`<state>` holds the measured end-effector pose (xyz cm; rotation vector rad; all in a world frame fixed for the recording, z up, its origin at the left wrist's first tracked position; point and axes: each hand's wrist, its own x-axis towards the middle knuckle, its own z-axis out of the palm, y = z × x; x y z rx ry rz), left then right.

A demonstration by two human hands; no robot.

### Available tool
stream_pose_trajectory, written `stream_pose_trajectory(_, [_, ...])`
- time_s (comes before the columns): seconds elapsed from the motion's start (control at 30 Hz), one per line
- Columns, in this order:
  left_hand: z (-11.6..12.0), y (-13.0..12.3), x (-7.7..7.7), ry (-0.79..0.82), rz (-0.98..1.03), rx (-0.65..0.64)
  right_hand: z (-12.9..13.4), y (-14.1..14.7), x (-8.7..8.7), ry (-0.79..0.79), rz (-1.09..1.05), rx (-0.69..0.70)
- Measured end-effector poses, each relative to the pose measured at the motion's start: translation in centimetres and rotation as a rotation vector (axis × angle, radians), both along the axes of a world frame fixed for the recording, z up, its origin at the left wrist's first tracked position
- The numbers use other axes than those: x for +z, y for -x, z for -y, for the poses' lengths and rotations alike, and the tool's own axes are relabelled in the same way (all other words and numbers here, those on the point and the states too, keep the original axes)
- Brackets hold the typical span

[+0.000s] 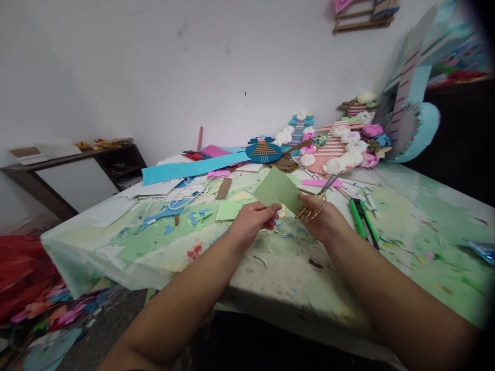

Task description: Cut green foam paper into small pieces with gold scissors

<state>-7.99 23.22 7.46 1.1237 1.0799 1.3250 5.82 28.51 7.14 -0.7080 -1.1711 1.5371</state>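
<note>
A piece of green paper (pixel 279 188) is held up above the table between my two hands. My left hand (pixel 253 219) pinches its lower left edge between thumb and fingers. At the paper's lower right corner is my right hand (pixel 319 216), its fingers closed around gold-handled scissors (pixel 323 202) and also touching the paper. The scissor blades point up and away to the right, apart from the paper. A lighter green sheet (pixel 228 210) lies on the table just beyond my left hand.
A green utility knife (pixel 363 222) and markers (pixel 371 202) lie right of my right hand. A long blue paper strip (pixel 193 170), paper scraps (pixel 199 218) and a blue craft piece (pixel 263 151) are farther back. Paper-flower crafts (pixel 344 149) stand by the wall.
</note>
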Motion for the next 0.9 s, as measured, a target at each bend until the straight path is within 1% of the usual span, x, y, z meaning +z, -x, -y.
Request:
stream_pose_trajectory(0.03, [0.0,0.0,0.0,0.007,-0.006,0.001,-0.1,0.0,0.0,0.034,-0.050,0.047])
stream_pose_trajectory(0.1, [0.0,0.1,0.0,0.004,0.003,-0.007,-0.4,-0.2,0.1,0.086,-0.122,0.055])
stream_pose_trajectory(0.17, [-0.2,0.5,0.1,-0.019,0.075,-0.003,-0.8,-0.6,0.3,0.092,-0.153,-0.018])
stream_pose_trajectory(0.23, [-0.4,0.9,0.2,-0.038,0.196,0.036,-1.2,-1.3,0.4,0.057,-0.142,-0.106])
stream_pose_trajectory(0.3, [-0.6,1.2,0.3,-0.027,0.285,0.100,-1.5,-1.9,0.5,0.009,-0.079,-0.199])
stream_pose_trajectory(0.33, [-0.7,1.3,0.3,-0.013,0.297,0.114,-1.6,-2.2,0.6,-0.013,-0.023,-0.263])
stream_pose_trajectory(0.37, [-0.7,1.4,0.3,0.002,0.288,0.109,-1.7,-2.3,0.7,-0.033,0.042,-0.334])
stream_pose_trajectory(0.43, [-0.7,1.4,0.2,0.028,0.213,0.033,-1.7,-2.4,0.8,-0.073,0.176,-0.451])
stream_pose_trajectory(0.47, [-0.7,1.3,0.1,0.037,0.159,-0.022,-1.6,-2.3,0.9,-0.093,0.229,-0.477])
stream_pose_trajectory(0.53, [-0.6,1.3,-0.2,0.050,0.067,-0.106,-1.4,-2.1,1.0,-0.135,0.290,-0.477])
stream_pose_trajectory(0.6, [-0.6,1.3,-0.4,0.057,0.028,-0.112,-1.1,-2.0,1.2,-0.186,0.319,-0.488])
stream_pose_trajectory(0.67, [-0.6,1.3,-0.4,0.040,0.047,-0.050,-0.9,-2.1,1.3,-0.249,0.359,-0.573])
stream_pose_trajectory(0.73, [-0.7,1.5,-0.3,0.003,0.097,0.047,-0.7,-2.3,1.3,-0.290,0.418,-0.670])
stream_pose_trajectory(0.77, [-0.8,1.6,-0.2,-0.016,0.127,0.104,-0.7,-2.4,1.2,-0.297,0.455,-0.693])
stream_pose_trajectory(0.8, [-1.0,1.7,-0.1,-0.032,0.160,0.167,-0.6,-2.4,1.2,-0.298,0.505,-0.693])
stream_pose_trajectory(0.83, [-1.1,1.8,0.0,-0.045,0.194,0.230,-0.5,-2.4,1.2,-0.294,0.578,-0.665])
stream_pose_trajectory(0.9, [-1.5,2.2,0.2,-0.067,0.258,0.337,-0.1,-2.3,1.2,-0.307,0.806,-0.563])
